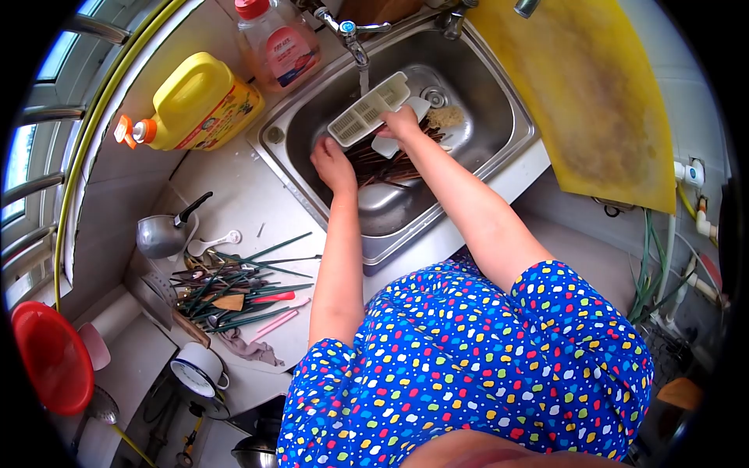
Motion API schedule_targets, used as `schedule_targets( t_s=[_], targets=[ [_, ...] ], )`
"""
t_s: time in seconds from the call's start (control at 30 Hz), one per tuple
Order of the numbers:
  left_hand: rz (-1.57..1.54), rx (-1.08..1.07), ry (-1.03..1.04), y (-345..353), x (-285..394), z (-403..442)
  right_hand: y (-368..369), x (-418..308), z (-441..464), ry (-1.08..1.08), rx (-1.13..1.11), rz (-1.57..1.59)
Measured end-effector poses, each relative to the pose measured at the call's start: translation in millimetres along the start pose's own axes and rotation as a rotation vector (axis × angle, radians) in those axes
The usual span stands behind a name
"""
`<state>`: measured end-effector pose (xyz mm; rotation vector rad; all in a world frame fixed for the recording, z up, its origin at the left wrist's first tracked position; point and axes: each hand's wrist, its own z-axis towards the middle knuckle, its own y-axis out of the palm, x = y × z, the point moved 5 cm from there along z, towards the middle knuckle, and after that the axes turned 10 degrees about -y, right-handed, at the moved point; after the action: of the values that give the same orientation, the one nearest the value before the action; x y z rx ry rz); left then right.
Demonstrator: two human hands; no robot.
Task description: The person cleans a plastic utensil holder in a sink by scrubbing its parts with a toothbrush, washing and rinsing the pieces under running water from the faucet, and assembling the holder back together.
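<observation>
Over the steel sink point(511, 129), a cream plastic utensil holder point(369, 109) with slotted compartments is tilted under the tap point(353, 43), and water runs down at it. My right hand point(400, 125) grips the holder's near side toward its right end, fingers closed. My left hand point(334, 164) supports the lower left end with its fingers curled against it, partly hidden. Beneath the holder, brown chopsticks point(390, 170) lie in a heap in the basin. A white plastic piece point(385, 146) sits among them, partly covered by my right hand. A tan scrubber point(446, 117) rests near the drain point(434, 97).
Left of the sink, dark green chopsticks point(257, 316) and spoons lie piled on the counter point(234, 187). A small grey pot point(161, 236), a yellow jug point(207, 105) and a clear detergent bottle point(281, 47) stand around. A yellow board point(593, 93) is at the right.
</observation>
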<state>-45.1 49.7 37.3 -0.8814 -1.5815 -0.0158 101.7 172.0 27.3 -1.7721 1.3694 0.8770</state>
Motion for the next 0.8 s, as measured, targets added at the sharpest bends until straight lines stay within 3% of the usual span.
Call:
schedule_targets(
  t_s=[0.07,0.17,0.27,0.8],
  targets=[
    [-0.025,-0.016,-0.081,-1.5,-8.1,7.8,5.6,0.2,-5.9,-0.003,-0.029,-0.02],
    [-0.428,-0.074,-0.36,-6.7,-5.0,4.8,14.0,3.1,-9.2,-0.027,-0.115,-0.1],
    [-0.516,-0.143,-0.431,-9.0,2.3,-0.6,17.3,1.1,-19.3,-0.034,-0.137,-0.108],
    [-0.572,-0.176,-0.521,7.1,-26.9,5.6,12.8,5.8,-20.7,-0.011,-0.145,-0.138]
  ],
)
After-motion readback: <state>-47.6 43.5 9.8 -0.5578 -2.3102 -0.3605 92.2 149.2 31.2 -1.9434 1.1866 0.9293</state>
